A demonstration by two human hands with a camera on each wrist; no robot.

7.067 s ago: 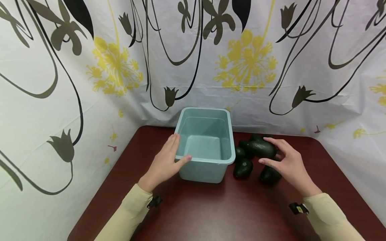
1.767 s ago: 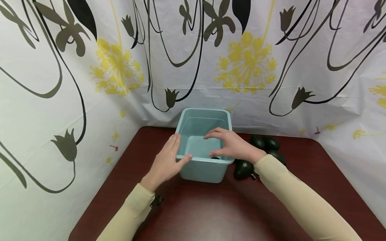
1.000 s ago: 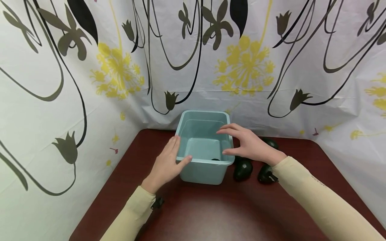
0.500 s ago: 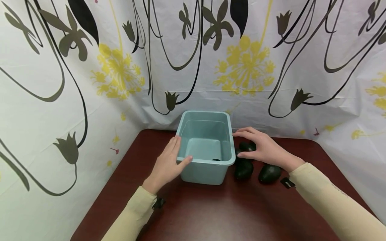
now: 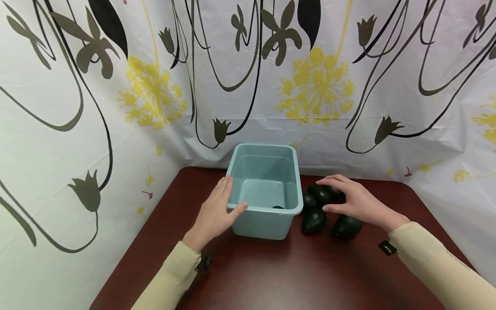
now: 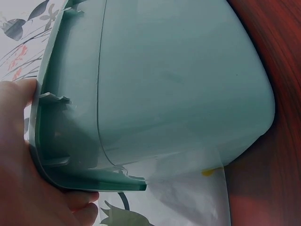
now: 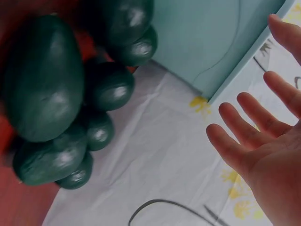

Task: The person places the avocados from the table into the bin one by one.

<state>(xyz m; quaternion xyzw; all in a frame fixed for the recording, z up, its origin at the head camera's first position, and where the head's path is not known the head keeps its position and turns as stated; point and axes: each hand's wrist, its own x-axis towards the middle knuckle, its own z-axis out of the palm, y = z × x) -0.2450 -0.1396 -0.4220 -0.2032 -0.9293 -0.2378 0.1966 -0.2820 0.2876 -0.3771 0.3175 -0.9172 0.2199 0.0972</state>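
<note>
A teal plastic bin (image 5: 296,181) stands on the dark red table (image 5: 271,275); only a dark sliver of an avocado (image 5: 277,207) shows on its floor. My left hand (image 5: 221,209) holds the bin's near left corner, fingers along the wall and thumb over the rim; the left wrist view shows that hand (image 6: 21,179) against the bin's outer wall (image 6: 178,80). Several dark green avocados (image 5: 313,219) lie just right of the bin. My right hand (image 5: 341,196) hovers over them with fingers spread and holds nothing. In the right wrist view its palm (image 7: 263,150) is open beside the avocados (image 7: 44,80).
A white curtain with black and yellow flowers (image 5: 317,82) closes in the table at the back and both sides. Bare table lies in front of the bin and the avocados.
My right hand has moved from above the bin rightward and down to the avocado pile, empty; one avocado now lies in the bin. The left hand has stayed on the bin.
</note>
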